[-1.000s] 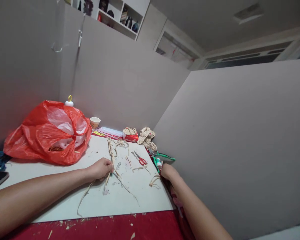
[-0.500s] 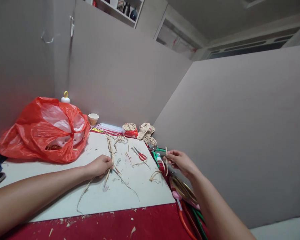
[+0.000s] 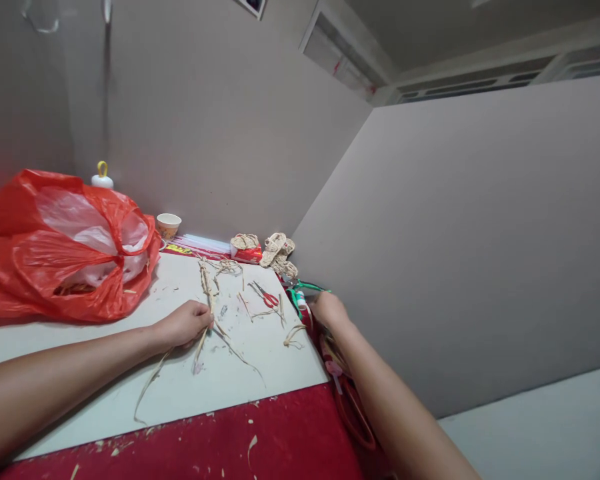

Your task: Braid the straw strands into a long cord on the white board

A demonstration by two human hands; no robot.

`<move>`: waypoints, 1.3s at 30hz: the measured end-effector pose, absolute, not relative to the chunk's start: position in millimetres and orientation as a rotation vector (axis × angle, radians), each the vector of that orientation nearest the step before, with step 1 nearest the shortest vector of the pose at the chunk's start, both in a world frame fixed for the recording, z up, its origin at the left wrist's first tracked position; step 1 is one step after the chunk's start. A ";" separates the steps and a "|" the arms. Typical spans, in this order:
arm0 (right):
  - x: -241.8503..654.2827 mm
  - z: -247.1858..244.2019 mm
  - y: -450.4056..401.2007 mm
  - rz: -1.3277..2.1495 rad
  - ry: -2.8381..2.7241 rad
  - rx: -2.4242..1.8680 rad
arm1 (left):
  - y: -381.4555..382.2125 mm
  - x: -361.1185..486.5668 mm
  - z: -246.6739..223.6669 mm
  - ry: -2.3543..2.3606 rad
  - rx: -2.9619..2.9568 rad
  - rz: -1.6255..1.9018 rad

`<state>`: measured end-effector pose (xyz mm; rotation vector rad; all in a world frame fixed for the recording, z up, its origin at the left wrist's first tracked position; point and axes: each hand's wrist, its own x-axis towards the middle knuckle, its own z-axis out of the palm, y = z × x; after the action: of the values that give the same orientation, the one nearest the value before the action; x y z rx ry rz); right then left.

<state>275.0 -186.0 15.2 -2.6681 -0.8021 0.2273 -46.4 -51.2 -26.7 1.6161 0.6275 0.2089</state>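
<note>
At far left, one red plastic bag [image 3: 10, 247], bulky, thin and crinkled, with whitish film showing at the gathered middle. Just behind, one smooth white container [image 3: 103, 181] topped by a yellow loop. Beneath, from the left edge onward, one flat white board [image 3: 280, 367], smudged and dotted with scraps. Near the bag, one printed paper cup [image 3: 169, 228], round-rimmed and upright.

Left forearm low across the board from lower left; left hand [image 3: 187, 325] over the board, fingers curled and narrowed, holding one slim braid [image 3: 207, 280] of pale, dry plant fibre. Rough and knobbly, laid on the board from the grip toward the far edge, with several flat loose strands spreading on the near side.

Behind, a bundle of slender white sticks [image 3: 207, 245], too close to count. Next, one glossy red packet [image 3: 247, 255] under one coarsely woven fibre piece [image 3: 244, 241]. On the board, one pair of red-handled scissors [image 3: 270, 300]; beyond, a heap of woven pieces [image 3: 276, 250], rounded and overlapping. Farther right, one knotted strand [image 3: 289, 341] near the board's edge.

Right forearm reaching up from lower right; right hand [image 3: 329, 310] past that edge, wrist bent, back upward, near one green-handled tool [image 3: 313, 286]. Fingertips hidden: cannot tell whether holding anything.
</note>
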 end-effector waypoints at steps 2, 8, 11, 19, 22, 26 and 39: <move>280.4 4.4 -188.5 0.193 -0.810 -2.811 | -49.8 -46.0 -28.3 0.629 1.626 0.210; 275.1 -6.9 -191.4 0.091 -0.948 -2.972 | -51.3 -47.0 -27.2 0.635 1.624 0.204; 266.8 -0.6 -181.2 0.097 -1.106 -2.903 | -53.0 -47.1 -24.8 0.635 1.616 0.202; 229.8 -1.7 -111.5 0.201 -1.409 -2.574 | -52.1 -47.1 -29.7 0.669 1.573 0.220; 217.5 -6.6 -82.4 0.200 -1.400 -2.526 | -52.6 -46.1 -30.2 0.672 1.561 0.221; 212.0 -14.1 -48.2 0.250 -1.310 -2.512 | -54.2 -44.8 -26.4 0.675 1.535 0.212; 252.6 5.1 -63.5 0.579 -1.066 -1.949 | -52.2 -42.1 -32.5 0.681 1.531 0.208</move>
<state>252.6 -63.5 5.1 -1.9487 -1.0664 0.5789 -42.1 -52.2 -32.5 1.5307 0.6807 0.2077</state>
